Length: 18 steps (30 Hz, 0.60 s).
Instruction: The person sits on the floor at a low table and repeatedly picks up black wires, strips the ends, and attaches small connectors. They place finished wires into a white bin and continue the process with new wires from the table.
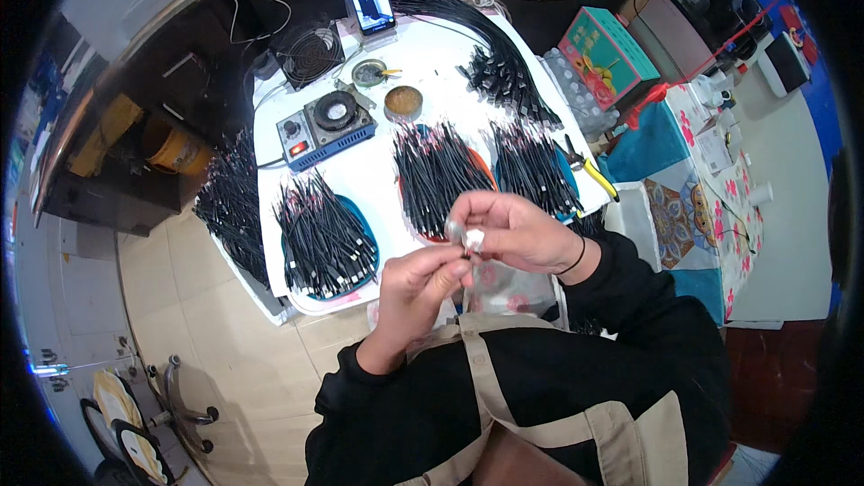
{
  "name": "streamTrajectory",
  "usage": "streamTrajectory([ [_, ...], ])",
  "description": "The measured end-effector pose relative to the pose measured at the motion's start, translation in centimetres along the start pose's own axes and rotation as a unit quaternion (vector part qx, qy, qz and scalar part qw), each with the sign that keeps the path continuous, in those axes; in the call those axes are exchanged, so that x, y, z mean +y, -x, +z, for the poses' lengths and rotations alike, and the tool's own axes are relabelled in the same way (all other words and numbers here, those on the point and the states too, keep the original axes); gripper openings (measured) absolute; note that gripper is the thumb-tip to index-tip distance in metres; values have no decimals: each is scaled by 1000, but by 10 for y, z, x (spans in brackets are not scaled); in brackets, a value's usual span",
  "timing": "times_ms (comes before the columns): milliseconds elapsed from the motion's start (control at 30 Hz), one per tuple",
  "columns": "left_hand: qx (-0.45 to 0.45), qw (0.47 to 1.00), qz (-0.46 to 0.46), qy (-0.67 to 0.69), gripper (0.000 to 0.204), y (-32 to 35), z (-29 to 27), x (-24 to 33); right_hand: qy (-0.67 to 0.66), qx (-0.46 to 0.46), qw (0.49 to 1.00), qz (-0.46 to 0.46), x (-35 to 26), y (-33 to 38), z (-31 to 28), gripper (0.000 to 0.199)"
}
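Both hands met near the white table's (378,171) front edge: the left hand (416,283) and right hand (515,232) together pinched a small silver connector (470,238), fingers closed narrow.

Small silvery-white connector piece (470,239) at frame centre, pinched between fingertips of left hand (416,286) and right hand (511,232), held above near edge of white counter (378,175). Short dark tip beneath it. Finer detail too small to tell.
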<state>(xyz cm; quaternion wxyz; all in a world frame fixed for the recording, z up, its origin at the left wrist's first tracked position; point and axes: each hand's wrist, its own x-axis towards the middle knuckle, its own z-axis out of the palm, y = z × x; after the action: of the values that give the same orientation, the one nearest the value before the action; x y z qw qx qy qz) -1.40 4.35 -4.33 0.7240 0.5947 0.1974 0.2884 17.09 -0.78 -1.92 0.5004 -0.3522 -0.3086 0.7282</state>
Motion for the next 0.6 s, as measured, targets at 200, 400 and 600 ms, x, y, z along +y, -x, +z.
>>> streamTrajectory([
  [200,27,990,-24,135,14,-5,-23,6,774,-14,567,-282,-89,-84,-78,36],
  [400,64,980,-97,161,14,-16,-36,2,941,4,246,-230,-168,-231,-189,39],
  [600,124,964,-167,162,19,-35,-44,-2,955,-46,190,-225,-179,-293,-231,42],
])
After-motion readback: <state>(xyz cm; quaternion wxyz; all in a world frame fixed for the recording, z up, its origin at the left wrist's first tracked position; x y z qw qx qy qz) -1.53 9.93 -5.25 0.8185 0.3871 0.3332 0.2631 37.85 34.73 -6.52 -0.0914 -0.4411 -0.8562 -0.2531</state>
